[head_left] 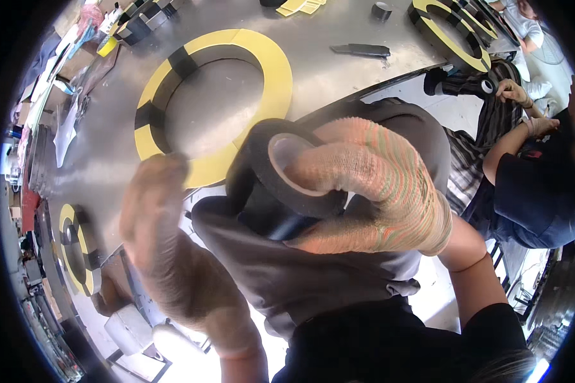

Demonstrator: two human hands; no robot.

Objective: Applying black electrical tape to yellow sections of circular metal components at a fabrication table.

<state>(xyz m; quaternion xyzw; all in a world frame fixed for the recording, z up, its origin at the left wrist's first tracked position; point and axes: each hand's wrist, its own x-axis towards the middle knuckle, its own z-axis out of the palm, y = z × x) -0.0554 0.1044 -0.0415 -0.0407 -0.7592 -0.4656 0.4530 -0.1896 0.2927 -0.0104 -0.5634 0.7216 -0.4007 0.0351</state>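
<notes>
We note the tape roll (287,172), black, held up close to the camera, in front of our torso and just off the near edge of the table (338,70). Our right hand (370,191), gloved in a knit work glove, is closed on it: fingers pass through the core and the thumb sits below the outer winding, so the roll hangs on the hand like a spool. Our left hand (166,242), also gloved, is motion-blurred beside the roll; we cannot tell whether it is open or closed, nor whether it touches the tape. Judgement: to handle the roll well, we keep the fingers loose enough in the core for the roll to turn, pull the free end with the other hand at a steady tension, and avoid letting the adhesive catch the glove knit. Beyond the roll, on the table, lies a yellow ring (214,105) with black tape bands across it, flat, well clear of both hands. Further out: a second banded ring (76,249) at the left edge, more rings (453,32) at the far right, a dark knife (361,49). A seated person (530,191) works at right.
</notes>
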